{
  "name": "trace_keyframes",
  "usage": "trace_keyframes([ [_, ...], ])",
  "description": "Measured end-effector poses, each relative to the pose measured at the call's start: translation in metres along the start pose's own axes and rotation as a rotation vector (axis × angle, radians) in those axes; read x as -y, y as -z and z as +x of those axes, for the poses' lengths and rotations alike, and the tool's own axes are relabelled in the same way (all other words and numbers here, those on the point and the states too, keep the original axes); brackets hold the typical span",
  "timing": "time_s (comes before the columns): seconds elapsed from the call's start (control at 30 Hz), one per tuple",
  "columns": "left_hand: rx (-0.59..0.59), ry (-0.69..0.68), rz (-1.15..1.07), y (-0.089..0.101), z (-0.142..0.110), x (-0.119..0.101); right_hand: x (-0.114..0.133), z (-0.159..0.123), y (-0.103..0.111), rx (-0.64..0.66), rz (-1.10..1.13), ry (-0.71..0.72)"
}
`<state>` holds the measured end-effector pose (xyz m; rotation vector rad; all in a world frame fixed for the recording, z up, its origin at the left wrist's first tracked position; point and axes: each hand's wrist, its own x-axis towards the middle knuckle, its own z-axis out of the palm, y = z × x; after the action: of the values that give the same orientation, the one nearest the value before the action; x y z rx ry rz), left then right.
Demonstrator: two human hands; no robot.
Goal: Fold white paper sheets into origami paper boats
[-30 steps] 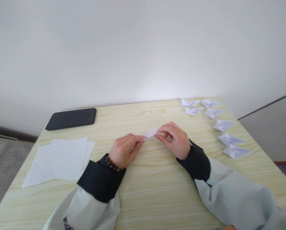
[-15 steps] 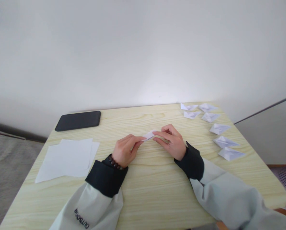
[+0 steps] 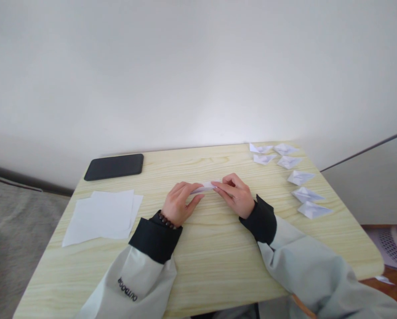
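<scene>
Between both hands is a narrow folded piece of white paper (image 3: 206, 186), held a little above the middle of the table. My left hand (image 3: 179, 203) has its fingers on the paper's left end, with the thumb slightly apart beneath. The right end is pinched between thumb and fingers of my right hand (image 3: 235, 195). Part of the paper is covered by the fingertips. Several white folded paper boats stand at the right, among them a near one (image 3: 314, 210) and a far one (image 3: 261, 148).
Loose white paper sheets (image 3: 101, 215) lie overlapped on the left of the wooden table (image 3: 214, 257). Behind them is a black smartphone (image 3: 114, 167). A white wall (image 3: 185, 75) rises at the table's back edge. A lilac perforated basket (image 3: 393, 246) stands on the floor at right.
The folded paper has turned from slanting to nearly level. My left thumb has come away from its lower edge, and my right fingers have slid inward along it. The camera view has shifted slightly.
</scene>
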<state>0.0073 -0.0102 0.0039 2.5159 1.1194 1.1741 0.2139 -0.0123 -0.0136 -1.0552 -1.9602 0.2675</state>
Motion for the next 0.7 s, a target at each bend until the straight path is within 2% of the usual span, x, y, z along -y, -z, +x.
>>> trace_keyframes([
  [0.17,-0.005,0.022,0.030,-0.0057,-0.0023,0.0026,0.0010,0.0007,0.0008,0.027,0.001,-0.027],
  [0.3,-0.058,0.038,0.025,-0.0089,-0.0025,0.0037,0.0021,0.0014,-0.0001,-0.030,0.020,-0.092],
  [0.5,-0.110,0.038,0.004,-0.0104,-0.0014,0.0056,0.0015,0.0023,-0.0024,-0.148,-0.070,-0.069],
  [0.7,-0.085,0.038,-0.032,-0.0099,-0.0008,0.0062,0.0012,0.0029,-0.0010,-0.120,-0.152,-0.034],
])
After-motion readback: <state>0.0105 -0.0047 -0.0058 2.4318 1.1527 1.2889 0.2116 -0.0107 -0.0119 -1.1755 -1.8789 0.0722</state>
